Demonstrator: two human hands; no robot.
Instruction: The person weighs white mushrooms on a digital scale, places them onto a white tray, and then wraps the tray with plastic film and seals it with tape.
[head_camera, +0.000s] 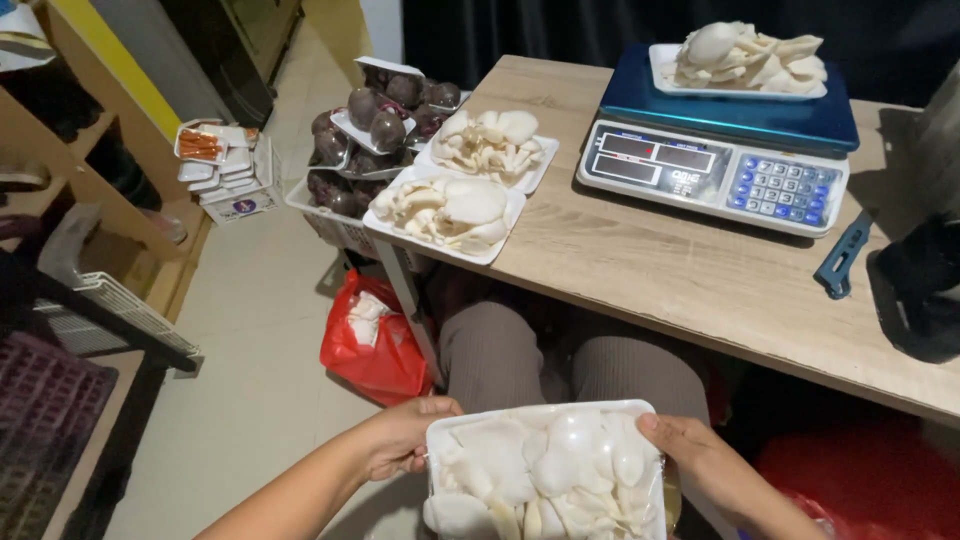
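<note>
White tray (545, 412) of mushrooms (560, 480) — both hands gripping.

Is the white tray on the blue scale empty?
No, the tray on the scale is piled with white mushrooms.

White foam tray of pale oyster mushrooms (545, 470), heaped full, level, low over the lap
</note>
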